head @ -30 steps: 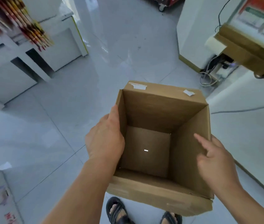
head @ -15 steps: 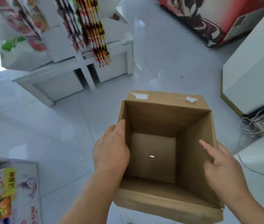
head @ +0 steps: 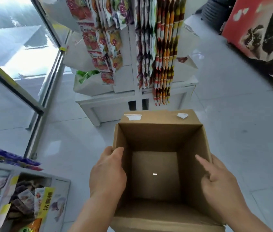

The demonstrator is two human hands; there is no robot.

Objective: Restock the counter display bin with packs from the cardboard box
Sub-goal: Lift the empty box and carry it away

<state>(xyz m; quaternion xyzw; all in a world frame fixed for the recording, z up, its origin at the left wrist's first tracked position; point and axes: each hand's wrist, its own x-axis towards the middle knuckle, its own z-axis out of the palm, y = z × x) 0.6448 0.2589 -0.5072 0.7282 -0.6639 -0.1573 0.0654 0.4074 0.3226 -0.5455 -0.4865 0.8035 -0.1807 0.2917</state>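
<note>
Cardboard box point(head: 159, 141) is being carried chest-low over the tiled floor point(head: 232, 131), its mouth facing up toward the camera and its deep axis running straight down. The interior is showing bare walls and a bare bottom apart from one small pale speck point(head: 154, 173); no packs are visible inside. Left hand point(head: 107, 173) is gripping the left wall, fingers curled over the rim. Right hand point(head: 221, 185) is clamping the right wall, index finger point(head: 202, 162) lying straight along the inner face; its other fingers are sitting behind the cardboard, so their curl cannot be told. Both hands are occupied and neither is free to pick. Display bin point(head: 60, 195) is lying low and to the left, well apart from the box and nearer the left hand, with mixed snack packs point(head: 27, 198) already in it. Judgement: with the box looking empty, restocking is appearing finished or in need of fresh stock. Beyond the box, a white rack point(head: 115, 104) is carrying hanging snack strips point(head: 162, 56), and an ice-cream freezer point(head: 257, 30) is standing far right.
</note>
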